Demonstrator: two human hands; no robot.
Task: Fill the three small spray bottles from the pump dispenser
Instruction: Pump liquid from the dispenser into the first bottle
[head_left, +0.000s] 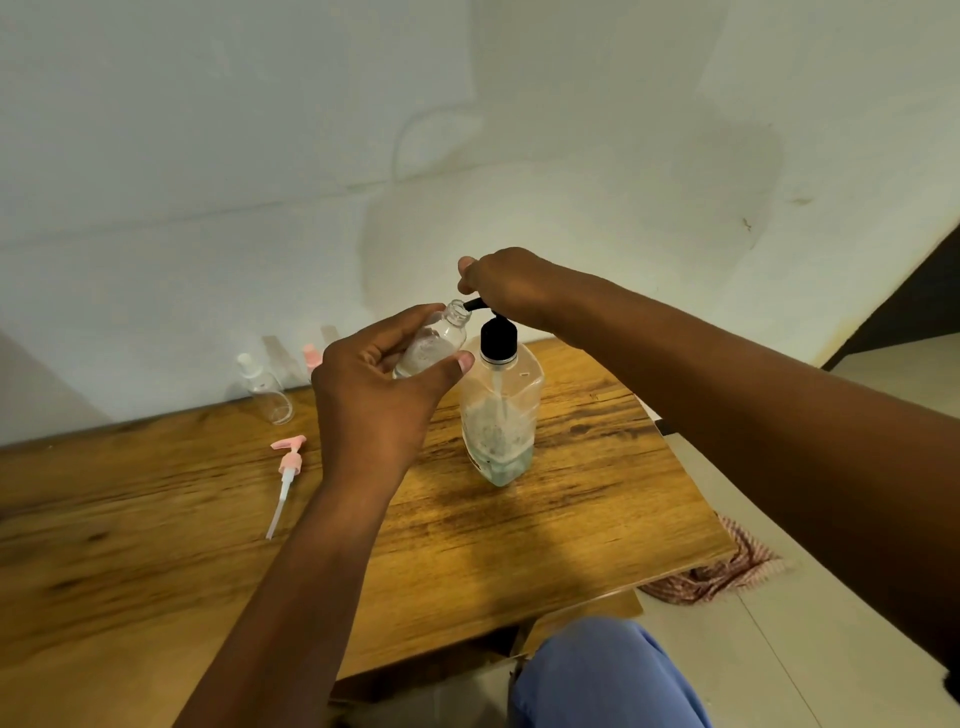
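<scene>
Pump dispenser (500, 410) stands on worktop (597, 467) — right hand (506, 288) presses its black head, grip curled over it. Left hand (374, 384) holds open spray bottle (439, 340) tilted at nozzle, just left of dispenser.

Two bare forearms, sleeveless to the frame's edge, lead to a left hand (374, 389) and right hand (506, 286) wearing no rings, watch or gloves; a knee (602, 675) in light blue fabric shows below
</scene>
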